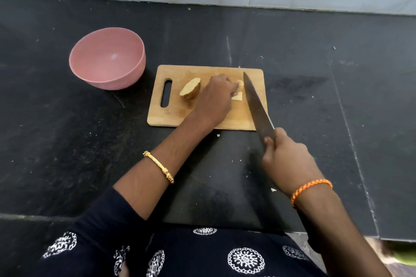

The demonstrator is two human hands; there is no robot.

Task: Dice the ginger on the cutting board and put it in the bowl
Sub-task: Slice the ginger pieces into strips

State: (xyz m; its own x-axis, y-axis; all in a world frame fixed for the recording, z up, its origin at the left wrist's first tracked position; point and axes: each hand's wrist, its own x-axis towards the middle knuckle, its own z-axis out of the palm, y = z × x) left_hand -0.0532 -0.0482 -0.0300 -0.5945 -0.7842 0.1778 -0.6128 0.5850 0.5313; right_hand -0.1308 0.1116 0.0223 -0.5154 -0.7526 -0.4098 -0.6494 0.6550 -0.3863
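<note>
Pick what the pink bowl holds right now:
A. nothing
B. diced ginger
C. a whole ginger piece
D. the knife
A: the bowl's inside shows bare pink, while the ginger half lies on the board, the left hand holds another piece there, and the right hand grips the knife.

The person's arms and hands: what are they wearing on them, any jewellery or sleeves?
Both hands are bare, no gloves. The left hand has a gold bangle further up the forearm, and a dark navy sleeve ends about the elbow. The right hand has an orange braided thread band at the wrist.
</note>
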